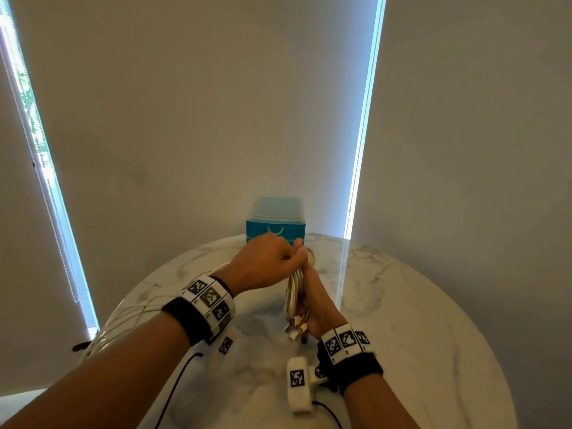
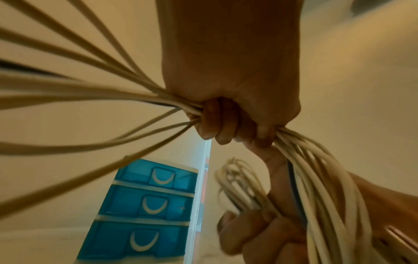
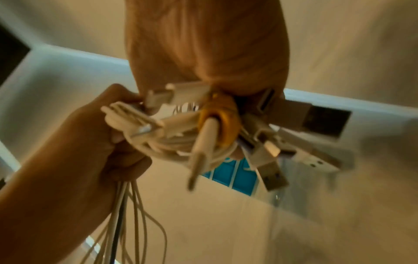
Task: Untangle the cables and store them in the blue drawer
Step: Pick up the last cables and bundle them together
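Head view, left to right. At the far left a window strip [image 1: 37, 144] with a bead chain runs beside a roller blind [image 1: 192, 119]. Loose white cable loops [image 1: 123, 317] trail over the left edge of the round marble table [image 1: 418, 305] and pass under the left forearm.

The left hand [image 1: 266, 261] is fisted around the upper part of the white cable bundle [image 1: 294, 292], above the table's middle. In the left wrist view its curled fingers [image 2: 217, 123] clamp the strands, which fan out to the left and drop to the right.

The right hand [image 1: 318, 308], just nearer and directly below, grips the lower part of the same bundle; USB plugs [image 1: 297, 328] hang out at its heel. In the right wrist view the plugs splay around a yellow band [image 3: 226, 123].

The blue drawer unit [image 1: 275, 224] stands at the table's far edge, directly behind the left fist, which hides its lower front. The left wrist view shows three stacked drawers [image 2: 147, 205], all closed. A second window strip [image 1: 365, 119] lies to the right.
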Motion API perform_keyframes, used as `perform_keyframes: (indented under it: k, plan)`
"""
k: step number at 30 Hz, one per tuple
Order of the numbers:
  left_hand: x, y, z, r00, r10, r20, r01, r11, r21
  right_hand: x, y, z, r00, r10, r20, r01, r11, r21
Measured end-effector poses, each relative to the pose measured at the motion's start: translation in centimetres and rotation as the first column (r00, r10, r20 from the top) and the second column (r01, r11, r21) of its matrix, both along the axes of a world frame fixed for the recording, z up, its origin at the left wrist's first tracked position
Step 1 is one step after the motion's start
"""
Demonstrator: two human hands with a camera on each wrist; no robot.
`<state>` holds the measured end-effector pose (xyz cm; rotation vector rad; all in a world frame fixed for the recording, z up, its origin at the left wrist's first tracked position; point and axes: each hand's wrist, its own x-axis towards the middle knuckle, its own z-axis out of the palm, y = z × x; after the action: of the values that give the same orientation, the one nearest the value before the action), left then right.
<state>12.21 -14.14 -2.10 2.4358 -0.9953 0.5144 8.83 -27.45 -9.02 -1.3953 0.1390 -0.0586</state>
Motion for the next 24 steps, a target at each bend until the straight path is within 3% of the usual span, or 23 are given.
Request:
perform_keyframes:
  k: [3, 7, 10, 13, 15, 17, 19, 21, 24]
  plan:
    - [-0.1, -0.7, 0.3, 0.988, 0.085, -0.126, -0.081, 0.996, 0.039, 0.0, 0.4, -0.3, 0.989, 0.132, -0.067, -0.107, 0.952, 0.285]
    - [1.0, -0.2, 1.3, 0.932, 0.197, -0.304, -0.166, 0.978, 0.128, -0.8, 0.1, 0.3, 0.941, 0.339, 0.011, -0.325, 0.888, 0.325]
    - [1.1, 0.0, 2.3, 0.903, 0.308, -0.299, -0.195, 0.915, 0.354, -1.7, 0.5, 0.5, 0.896, 0.443, 0.026, -0.443, 0.896, -0.019]
    - [1.0, -0.3, 3.1, 0.869, 0.397, -0.296, -0.201, 0.829, 0.521, -2.1, 1.7, 0.6, 0.902, 0.423, -0.087, -0.422, 0.823, -0.381]
    - [1.0, 0.1, 3.6, 0.873, 0.37, -0.317, -0.178, 0.848, 0.499, -1.9, 1.6, 0.8, 0.914, 0.369, -0.17, -0.406, 0.85, -0.336]
    - [1.0, 0.7, 4.0, 0.898, 0.275, -0.344, -0.106, 0.893, 0.437, -1.6, 1.0, 1.0, 0.913, 0.356, -0.199, -0.383, 0.917, -0.115]
    - [0.9, 1.1, 4.1, 0.904, 0.157, -0.398, 0.018, 0.916, 0.402, -1.2, 0.2, 1.1, 0.937, 0.307, -0.167, -0.312, 0.95, -0.003]
    - [0.8, 1.2, 3.9, 0.882, 0.113, -0.457, 0.079, 0.922, 0.38, -1.0, -0.5, 1.2, 0.951, 0.272, -0.146, -0.273, 0.962, 0.012]
    - [0.9, 0.8, 3.2, 0.906, 0.047, -0.42, 0.085, 0.953, 0.29, -0.8, -1.1, 1.2, 0.947, 0.27, -0.174, -0.277, 0.961, -0.017]
